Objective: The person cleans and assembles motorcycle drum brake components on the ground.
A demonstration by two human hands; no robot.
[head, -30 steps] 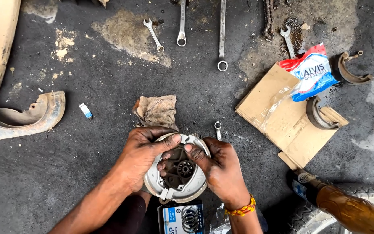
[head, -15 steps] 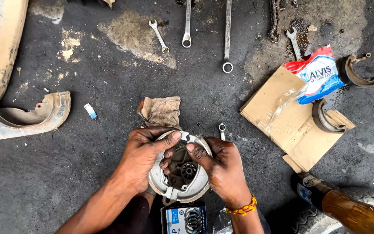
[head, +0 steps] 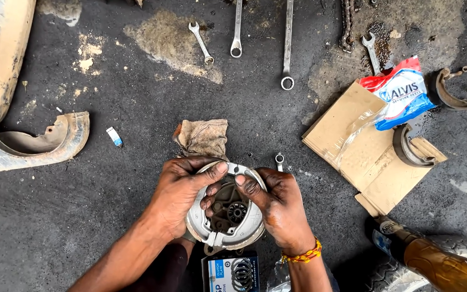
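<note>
Floor: dark, oil-stained ground [head: 109, 216], sandy patches near the top.
Left hand: left hand [head: 182, 194] curled over the left rim of the brake plate [head: 228, 216], thumb lying along its top edge.
Right hand: right hand [head: 279, 208] wrapped round the right rim, thumb tip pressed on the top edge close to the left thumb; beaded band on the wrist.
Brake plate: round metal plate held between both hands at lower centre, just above the floor; a small gear shows in its dark middle. Shoes on it look fitted, hard to be sure.
Rag: crumpled rag [head: 204, 138] just beyond the plate.
Wrenches: three wrenches [head: 286, 43] in a row near the top, a fourth by the chain [head: 347, 24], and a small ring end [head: 279, 160] just beside the right hand.
Cardboard: cardboard [head: 352, 140] well right, under a red-white-blue bag [head: 401, 92] and one brake shoe [head: 409, 148]; another shoe [head: 452, 92] lies farther right.
Box: printed box [head: 231, 273] directly below the plate.
Bottle: brown bottle [head: 433, 265] at bottom right.
Fender: tan fender piece [head: 33, 143] at far left.
</note>
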